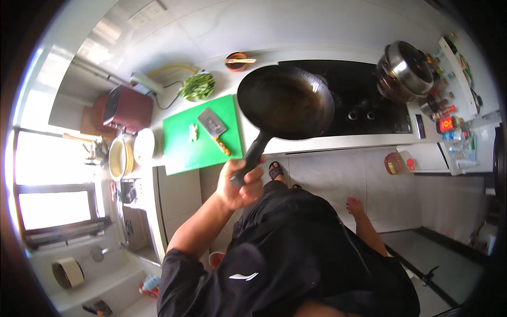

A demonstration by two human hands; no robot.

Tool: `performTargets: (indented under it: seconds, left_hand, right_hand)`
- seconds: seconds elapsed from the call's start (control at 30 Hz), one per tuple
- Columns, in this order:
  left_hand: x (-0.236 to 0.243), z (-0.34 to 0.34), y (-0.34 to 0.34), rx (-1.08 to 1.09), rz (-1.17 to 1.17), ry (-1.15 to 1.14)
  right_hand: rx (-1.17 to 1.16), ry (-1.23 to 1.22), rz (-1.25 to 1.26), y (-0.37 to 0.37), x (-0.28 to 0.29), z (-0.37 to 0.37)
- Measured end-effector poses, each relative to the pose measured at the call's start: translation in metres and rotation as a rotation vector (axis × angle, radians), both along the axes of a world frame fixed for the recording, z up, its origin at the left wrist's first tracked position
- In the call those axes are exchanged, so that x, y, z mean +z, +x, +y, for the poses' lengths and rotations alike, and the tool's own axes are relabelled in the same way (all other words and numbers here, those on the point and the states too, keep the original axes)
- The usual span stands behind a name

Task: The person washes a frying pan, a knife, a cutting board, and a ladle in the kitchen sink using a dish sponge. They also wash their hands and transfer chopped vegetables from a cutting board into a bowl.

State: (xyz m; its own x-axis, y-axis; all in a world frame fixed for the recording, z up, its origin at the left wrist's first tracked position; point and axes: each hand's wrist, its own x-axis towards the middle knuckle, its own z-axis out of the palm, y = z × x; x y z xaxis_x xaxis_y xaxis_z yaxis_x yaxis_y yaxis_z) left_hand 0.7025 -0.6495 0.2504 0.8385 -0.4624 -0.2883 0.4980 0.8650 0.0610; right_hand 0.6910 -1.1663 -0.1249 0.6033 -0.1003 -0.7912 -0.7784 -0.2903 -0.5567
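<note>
My left hand (240, 187) is closed round the handle of a black wok (282, 100), lifted over the counter beside the cooktop (359, 127). My right hand (355, 206) hangs low by my side, fingers loose and apart, holding nothing. Left of the wok, a green cutting board (179, 153) bears a cleaver (212, 121) with a patterned handle and small pale chopped pieces (193, 132). A bowl of leafy greens (196, 85) stands behind the board.
A steel pot (404, 71) stands right of the wok, with bottles (449, 127) beyond. A small brown bowl (236, 67) sits at the back. At left are a maroon appliance (132, 105), stacked basins (119, 158) and a sink (140, 232).
</note>
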Motion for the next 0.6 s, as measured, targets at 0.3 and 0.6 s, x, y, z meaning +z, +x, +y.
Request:
performTargets:
  seconds: [0.3,0.6]
  left_hand:
    - [-0.158,-0.041,0.183,-0.269,-0.191,-0.064]
    - [-0.195,-0.055,0.190,-0.419,-0.191,0.125]
  right_hand:
    - [-0.312,-0.160,0.203,-0.124,0.027,-0.041]
    - [0.891,-0.705,-0.436,-0.079,-0.004,-0.089]
